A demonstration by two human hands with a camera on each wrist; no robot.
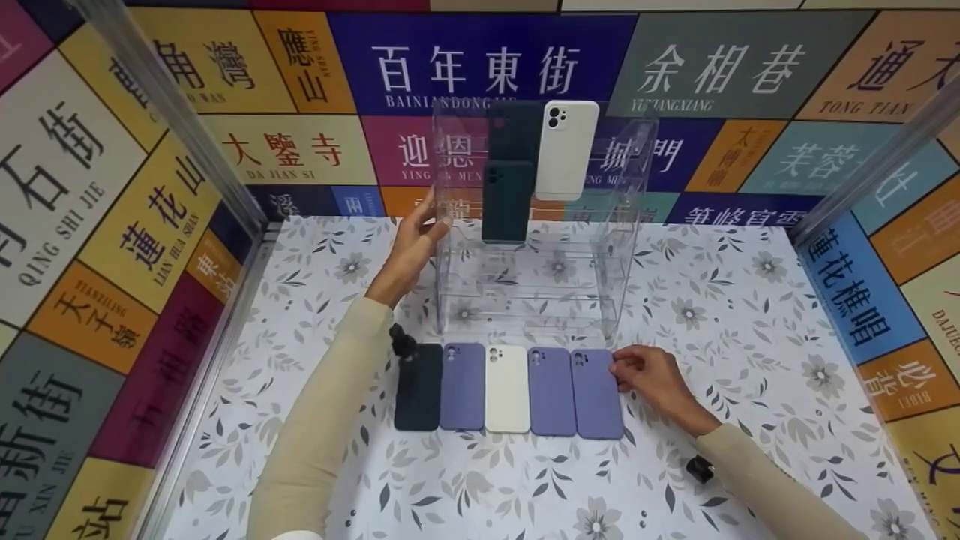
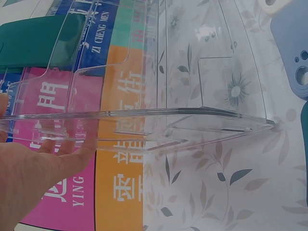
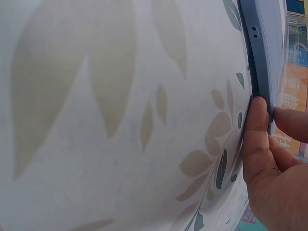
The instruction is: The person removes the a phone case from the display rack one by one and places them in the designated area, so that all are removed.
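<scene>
My left hand (image 1: 414, 244) grips the left side of a clear acrylic tiered display rack (image 1: 442, 289); in the left wrist view its fingers (image 2: 72, 156) show at the transparent side panel. At the upper right corner of the rightmost purple phone case (image 1: 598, 394), my right hand (image 1: 652, 379) pinches the edge between thumb and fingers. That same case (image 3: 262, 53) is seen edge-on in the right wrist view, close over the tablecloth. On the rack's upper tiers stand a white phone case (image 1: 567, 154) and two dark green ones, the lower dark green case (image 1: 507, 202) in front.
Left of the pinched case, a row continues with another purple case (image 1: 551, 391), a white case (image 1: 507, 390), a third purple case (image 1: 462, 386) and a dark green case (image 1: 418, 388). A floral cloth (image 1: 330, 480) covers the table. Printed panels (image 1: 480, 60) wall the back and sides.
</scene>
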